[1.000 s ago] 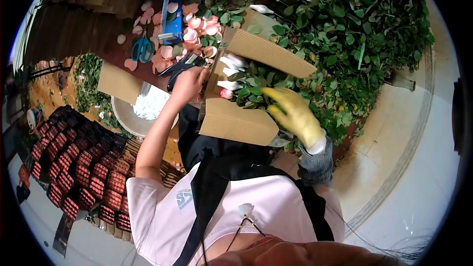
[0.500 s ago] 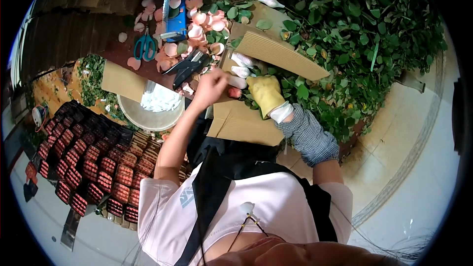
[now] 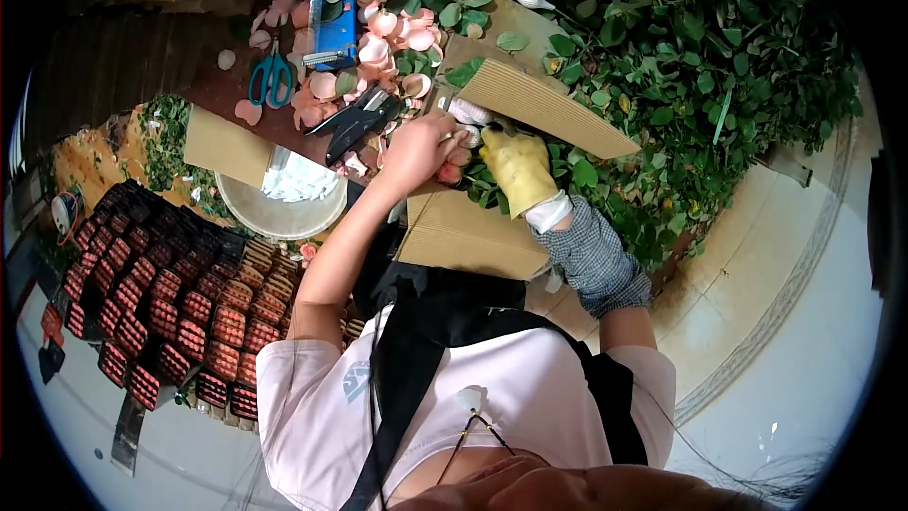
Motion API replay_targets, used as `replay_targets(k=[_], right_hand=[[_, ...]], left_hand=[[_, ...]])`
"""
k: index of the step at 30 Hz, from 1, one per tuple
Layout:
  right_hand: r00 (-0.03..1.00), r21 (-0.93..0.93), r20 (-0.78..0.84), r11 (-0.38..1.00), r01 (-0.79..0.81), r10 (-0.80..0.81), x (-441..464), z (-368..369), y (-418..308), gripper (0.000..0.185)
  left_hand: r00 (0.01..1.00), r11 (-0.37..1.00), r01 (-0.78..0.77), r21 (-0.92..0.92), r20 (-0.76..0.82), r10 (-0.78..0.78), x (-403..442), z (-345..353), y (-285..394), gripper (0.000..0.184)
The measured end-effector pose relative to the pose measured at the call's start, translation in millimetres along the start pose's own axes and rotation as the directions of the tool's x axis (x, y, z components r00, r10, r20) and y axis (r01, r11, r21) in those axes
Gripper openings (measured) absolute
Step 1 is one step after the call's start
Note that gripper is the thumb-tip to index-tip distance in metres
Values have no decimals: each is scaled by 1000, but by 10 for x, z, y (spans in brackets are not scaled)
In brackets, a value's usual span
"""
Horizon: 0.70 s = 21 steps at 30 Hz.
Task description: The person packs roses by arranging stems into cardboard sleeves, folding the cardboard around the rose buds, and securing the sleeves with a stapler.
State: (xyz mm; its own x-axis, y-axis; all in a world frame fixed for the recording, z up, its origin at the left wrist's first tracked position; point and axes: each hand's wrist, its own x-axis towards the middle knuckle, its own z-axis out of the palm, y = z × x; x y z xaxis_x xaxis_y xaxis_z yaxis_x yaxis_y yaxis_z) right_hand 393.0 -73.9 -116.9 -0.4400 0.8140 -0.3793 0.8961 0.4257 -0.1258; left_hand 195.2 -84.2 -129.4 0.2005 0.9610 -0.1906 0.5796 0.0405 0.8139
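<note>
My bare left hand (image 3: pixel 423 149) is closed in a pinch at the left side of an open cardboard box (image 3: pixel 463 232). Something small and white shows at its fingertips, too small to name. A pink rose head (image 3: pixel 450 172) lies just below those fingers. My right hand (image 3: pixel 517 168), in a yellow glove, is curled around what seems to be a rose, with green leaves showing beneath it; the stem is hidden. Between the hands are rose heads in white foam nets (image 3: pixel 470 113). A black stapler (image 3: pixel 355 125) lies left of my left hand.
Teal scissors (image 3: pixel 272 79), a blue tape dispenser (image 3: pixel 335 24) and loose pink petals (image 3: pixel 376 47) lie at upper left. A basin (image 3: pixel 282 227) holds white foam nets. Leafy stems (image 3: pixel 681 85) pile up at right. Rows of dark-edged red packs (image 3: pixel 180 303) stand at lower left.
My left hand has moved slightly up and right, toward the net-wrapped roses, and now covers the pale sleeve seen before. The gloved right hand has shifted only a little. The whole view has tilted slightly.
</note>
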Motion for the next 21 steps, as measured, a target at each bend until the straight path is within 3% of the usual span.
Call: replay_targets(k=[1,2,3,4,5,6,7,8,9,10,12,13,15,16,19,21], right_hand=[[986,28,-165,999,34,-29,-19,79,55,14],[986,30,-164,999,33,-28,-32,147,89,14],[960,22,-275,998,65,-57,-15,209,119,16],[921,12,-380,996,93,-81,-12,229,129,19],[924,17,-376,996,83,-70,-77,230,141,19],[973,132,-232,990,46,-14,-125,164,148,22],[996,234,-86,972,0,21,-118,55,159,25],[983,346,-185,936,62,4,-137,-82,160,26],[982,342,-187,937,67,-2,-170,-167,129,26],[966,247,-257,969,26,39,-197,-231,91,25],[930,56,-356,996,-69,85,-231,-42,104,21],[928,50,-361,996,-77,90,-235,-55,86,21],[961,-29,-271,998,-58,48,-172,-110,57,17],[930,42,-369,999,14,2,-139,-165,47,18],[959,-31,-279,998,-62,51,-139,-117,13,20],[960,-69,-269,992,-103,81,-73,277,153,21]], left_hand=[[998,988,-29,-154,-68,19,-23,-5,-43,23],[989,977,37,-210,-136,-67,-70,-6,-160,19],[931,944,60,-324,-324,-170,-132,77,-371,17],[835,830,263,-491,-315,-451,-133,-191,-398,14],[738,846,144,-514,-514,-437,-132,-408,-400,12],[781,968,83,-237,-587,-210,-165,-619,-444,13],[813,996,-1,-88,-580,-50,-143,-665,-347,11],[871,991,-84,-104,-491,22,-113,-581,-366,12],[912,979,-162,-126,-398,99,-99,-479,-395,12],[975,932,174,-318,-80,-209,-121,-418,-304,14],[974,965,222,-138,-15,-226,38,-215,-119,24],[972,970,236,-55,29,-235,120,-120,-64,27],[991,985,132,109,-29,-130,210,65,-59,28],[996,981,62,183,-70,-49,215,91,-69,24],[997,990,-67,121,-35,72,242,87,-117,22],[999,994,-22,104,-24,25,241,64,-119,19]])
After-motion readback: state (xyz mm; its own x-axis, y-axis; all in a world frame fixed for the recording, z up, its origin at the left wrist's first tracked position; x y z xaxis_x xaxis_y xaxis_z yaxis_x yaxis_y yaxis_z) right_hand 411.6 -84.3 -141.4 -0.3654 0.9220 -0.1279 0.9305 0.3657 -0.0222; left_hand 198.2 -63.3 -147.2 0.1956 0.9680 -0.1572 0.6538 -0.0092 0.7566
